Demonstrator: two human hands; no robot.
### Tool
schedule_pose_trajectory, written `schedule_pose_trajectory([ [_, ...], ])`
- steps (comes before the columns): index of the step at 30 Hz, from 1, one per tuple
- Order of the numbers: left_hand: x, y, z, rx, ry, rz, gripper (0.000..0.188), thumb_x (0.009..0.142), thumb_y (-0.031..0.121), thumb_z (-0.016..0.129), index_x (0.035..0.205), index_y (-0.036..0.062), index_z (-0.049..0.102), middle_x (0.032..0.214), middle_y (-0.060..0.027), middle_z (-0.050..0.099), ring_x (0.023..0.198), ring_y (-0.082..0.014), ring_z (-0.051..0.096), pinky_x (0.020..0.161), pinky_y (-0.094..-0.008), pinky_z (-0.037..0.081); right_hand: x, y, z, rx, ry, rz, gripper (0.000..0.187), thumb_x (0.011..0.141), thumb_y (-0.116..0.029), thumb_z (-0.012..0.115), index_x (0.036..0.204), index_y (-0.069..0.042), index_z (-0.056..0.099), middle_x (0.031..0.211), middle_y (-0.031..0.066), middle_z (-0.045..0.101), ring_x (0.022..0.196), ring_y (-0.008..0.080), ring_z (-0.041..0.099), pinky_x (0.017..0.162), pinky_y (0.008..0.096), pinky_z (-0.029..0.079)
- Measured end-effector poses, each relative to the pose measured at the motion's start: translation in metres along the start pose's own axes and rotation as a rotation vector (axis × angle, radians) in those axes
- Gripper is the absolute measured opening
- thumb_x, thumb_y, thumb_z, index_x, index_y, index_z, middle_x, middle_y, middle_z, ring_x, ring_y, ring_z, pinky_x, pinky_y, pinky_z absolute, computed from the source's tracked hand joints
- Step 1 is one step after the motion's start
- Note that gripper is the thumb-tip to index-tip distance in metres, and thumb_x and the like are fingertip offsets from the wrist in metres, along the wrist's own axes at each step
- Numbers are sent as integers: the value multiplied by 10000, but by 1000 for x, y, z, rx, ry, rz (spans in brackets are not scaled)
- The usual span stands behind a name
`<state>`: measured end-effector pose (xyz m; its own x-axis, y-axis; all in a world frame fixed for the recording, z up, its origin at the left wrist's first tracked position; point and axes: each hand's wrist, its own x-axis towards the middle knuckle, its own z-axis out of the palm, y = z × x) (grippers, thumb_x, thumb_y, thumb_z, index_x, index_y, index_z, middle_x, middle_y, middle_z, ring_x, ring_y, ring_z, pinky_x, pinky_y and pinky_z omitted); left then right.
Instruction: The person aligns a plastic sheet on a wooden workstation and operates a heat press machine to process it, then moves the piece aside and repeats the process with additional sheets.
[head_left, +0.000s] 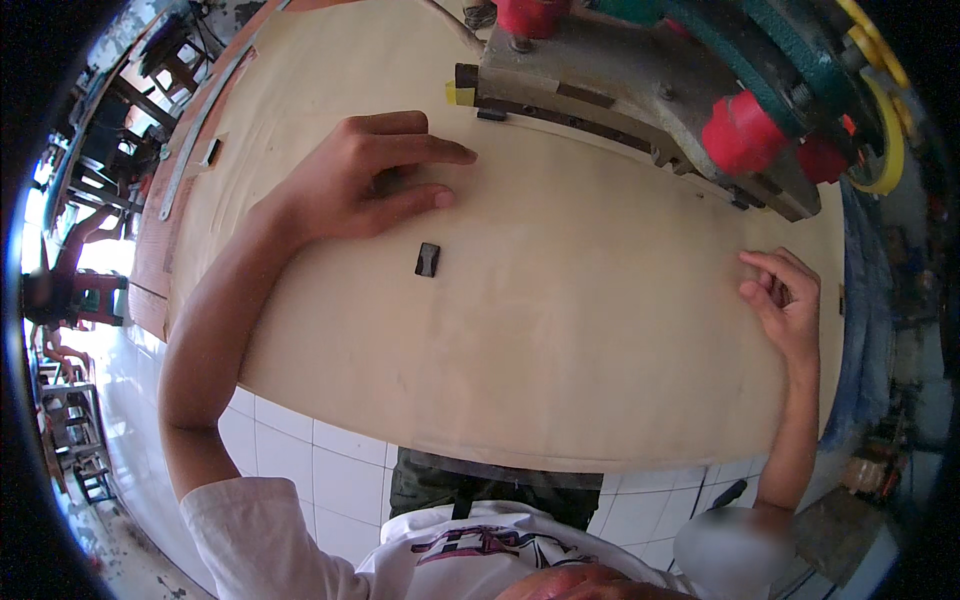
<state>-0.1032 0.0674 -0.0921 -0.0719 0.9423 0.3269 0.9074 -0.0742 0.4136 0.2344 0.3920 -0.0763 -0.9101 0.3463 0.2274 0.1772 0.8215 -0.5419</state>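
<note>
My left hand (390, 175) hovers over or rests on the paper-covered table (560, 350), left of centre. Its thumb and index finger are stretched out and apart, with nothing between them. A small black rectangular piece (427, 260) lies on the paper below that thumb, untouched. Toward the table's right side is my right hand (788, 295), fingers loosely curled and the thumb apart from the index finger; nothing shows in it. Beyond both hands stands a grey metal machine (600, 75) with red knobs (742, 133) and a green round housing (770, 50). Another dark piece (491, 115) sits at its front edge.
A long metal strip (190, 150) runs along the table's left side, near a small black-and-white piece (211, 152). Yellow tape (460, 95) marks the machine's left corner. Stools (98, 298) stand beyond the left edge. Blue cloth (858, 320) hangs at the right.
</note>
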Motion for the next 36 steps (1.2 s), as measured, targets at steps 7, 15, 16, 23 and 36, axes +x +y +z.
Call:
schedule_pose_trajectory([
  [7, 2, 0, 3, 3, 80, 75, 278, 826, 145, 728, 1088, 55, 702, 716, -92, 518, 583, -234, 514, 544, -362, 417, -1, 5, -1, -27, -6, -44, 324, 769, -205, 789, 1043, -45, 724, 694, -25, 454, 592, 63, 404, 508, 220, 302],
  [15, -2, 2, 3, 22, 39, 19, 296, 847, 180, 718, 1107, 44, 689, 744, -102, 532, 648, -261, 536, 598, -377, 440, -1, -1, 2, -47, -15, -15, 372, 777, -230, 787, 1094, -47, 715, 689, -30, 431, 594, 69, 384, 508, 233, 295],
  [16, -1, 2, 5, 16, 83, 50, 287, 833, 159, 730, 1102, 64, 702, 735, -90, 527, 598, -242, 527, 562, -366, 434, -1, -1, 2, -47, -13, -12, 372, 777, -230, 787, 1094, -47, 715, 689, -30, 431, 594, 69, 384, 508, 233, 295],
  [23, 6, 2, 6, 80, 56, 117, 310, 841, 165, 710, 1135, 69, 699, 753, -97, 532, 638, -246, 540, 596, -364, 449, -3, -5, -1, -76, -16, -21, 438, 768, -206, 795, 1166, -55, 693, 699, 3, 448, 592, 103, 418, 529, 259, 353],
  [36, 5, 8, 7, 40, 27, -33, 321, 809, 147, 725, 1111, 38, 715, 722, -86, 486, 638, -209, 483, 600, -336, 420, -4, 8, 3, -43, 3, -131, 436, 741, -99, 807, 1161, -51, 703, 696, -22, 403, 602, 68, 362, 511, 234, 290],
])
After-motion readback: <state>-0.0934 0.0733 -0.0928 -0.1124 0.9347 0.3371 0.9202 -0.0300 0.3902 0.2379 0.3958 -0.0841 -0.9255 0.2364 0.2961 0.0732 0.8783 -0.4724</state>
